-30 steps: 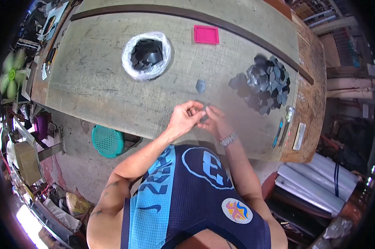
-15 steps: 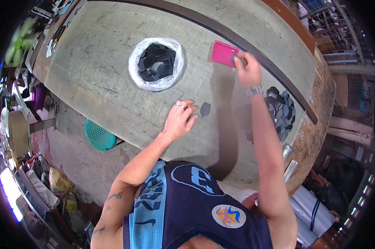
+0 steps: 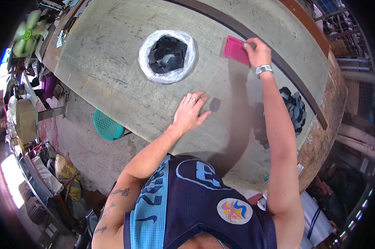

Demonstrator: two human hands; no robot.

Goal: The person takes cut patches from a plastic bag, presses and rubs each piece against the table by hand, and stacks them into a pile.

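My right hand (image 3: 260, 53) is at the right end of a shallow pink tray (image 3: 236, 50), its thumb and fingers curled together over the rim. Whatever lies between those fingertips is hidden. On the tabletop, my left hand (image 3: 190, 111) rests with its fingers loosely apart and holds nothing. Just right of its fingertips lies a flat dark grey angular piece (image 3: 214, 104). Beyond the left hand stands a container lined with a white plastic bag (image 3: 189, 68), filled with similar black pieces (image 3: 167, 54).
A heap of dark flat pieces (image 3: 294, 108) lies at the right, partly behind my right forearm. A long dark strip (image 3: 278, 66) runs along the worktable (image 3: 112, 54). A green stool (image 3: 108, 125) stands by the near left edge, and a green fan (image 3: 28, 35) is at far left.
The view has shifted, so the table's things appear farther right. My right hand has moved slightly at the tray; the dark thing at its fingertips no longer shows. The left hand stays beside the piece.
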